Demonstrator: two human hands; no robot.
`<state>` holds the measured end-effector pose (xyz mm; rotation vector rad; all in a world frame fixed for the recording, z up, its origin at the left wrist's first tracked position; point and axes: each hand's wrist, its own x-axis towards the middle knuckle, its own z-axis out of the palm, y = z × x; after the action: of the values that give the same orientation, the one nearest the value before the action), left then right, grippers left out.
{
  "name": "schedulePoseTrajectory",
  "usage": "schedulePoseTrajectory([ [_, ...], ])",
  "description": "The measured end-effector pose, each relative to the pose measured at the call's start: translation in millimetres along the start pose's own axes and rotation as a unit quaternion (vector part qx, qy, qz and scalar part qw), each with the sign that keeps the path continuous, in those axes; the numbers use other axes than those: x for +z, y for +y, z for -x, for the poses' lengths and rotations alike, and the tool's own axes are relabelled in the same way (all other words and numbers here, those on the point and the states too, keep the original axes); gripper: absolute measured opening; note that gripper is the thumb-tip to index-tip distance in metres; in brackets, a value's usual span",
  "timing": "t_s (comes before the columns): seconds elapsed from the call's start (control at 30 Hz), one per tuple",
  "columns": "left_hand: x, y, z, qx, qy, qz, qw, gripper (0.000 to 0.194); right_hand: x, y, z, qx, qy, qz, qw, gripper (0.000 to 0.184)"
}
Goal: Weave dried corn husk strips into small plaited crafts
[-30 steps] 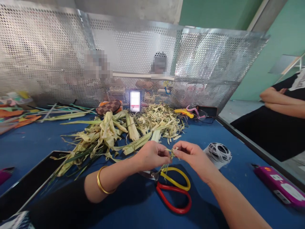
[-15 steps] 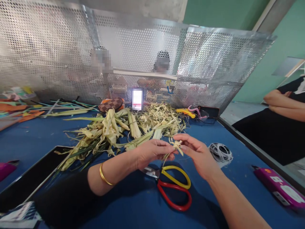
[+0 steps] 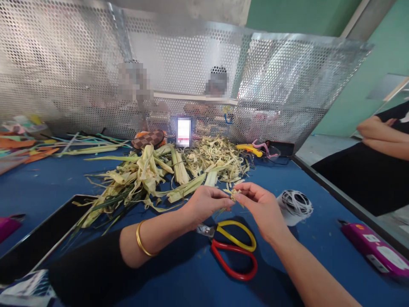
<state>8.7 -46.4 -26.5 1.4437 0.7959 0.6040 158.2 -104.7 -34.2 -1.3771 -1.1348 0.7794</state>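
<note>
Just over the table, in the middle of the view, both my hands meet at a small pale piece of corn husk (image 3: 235,194). My left hand (image 3: 206,205) pinches it from the left, thumb against fingers. From the other side my right hand (image 3: 263,209) grips it between thumb and forefinger. The fingers cover much of the piece. Below my hands lie scissors (image 3: 228,245) with one yellow and one red handle, their blades partly behind my left wrist. A spool of light cord (image 3: 295,207) stands beside my right hand. Loose corn husks (image 3: 148,168) spread out beyond my left hand.
Shredded husk (image 3: 220,160) is heaped near a perforated metal screen (image 3: 191,55). A lit phone (image 3: 184,131) leans there. A black tray (image 3: 41,234) lies left, a purple box (image 3: 372,247) right. People sit behind the screen; another person (image 3: 383,132) is at the right.
My right fingers have closed in around the husk piece, which shows less now and sits slightly further left. The view has shifted a little. The scissors and husk piles stay in place.
</note>
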Motion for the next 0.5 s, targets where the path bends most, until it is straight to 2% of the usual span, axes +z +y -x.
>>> schedulePoseTrajectory([
  [0.17,0.7,-1.3,0.0,0.018,0.027,0.003,0.999,0.013,6.4,-2.2,2.0,0.005,0.021,-0.024,0.999,0.03],
  [0.3,0.8,-1.9,-0.5,0.031,0.036,-0.02,0.999,0.015,1.4,-2.5,-0.9,0.02,-0.028,-0.023,0.999,0.032],
  [0.43,-3.9,2.4,-2.6,0.005,-0.005,-0.036,0.999,0.01,-8.8,-4.6,-5.6,0.023,-0.083,0.008,0.996,0.023],
  [0.5,-11.8,8.1,-5.7,0.01,-0.003,-0.025,1.0,0.011,-14.8,-7.7,-6.5,0.027,-0.101,0.022,0.994,0.022],
])
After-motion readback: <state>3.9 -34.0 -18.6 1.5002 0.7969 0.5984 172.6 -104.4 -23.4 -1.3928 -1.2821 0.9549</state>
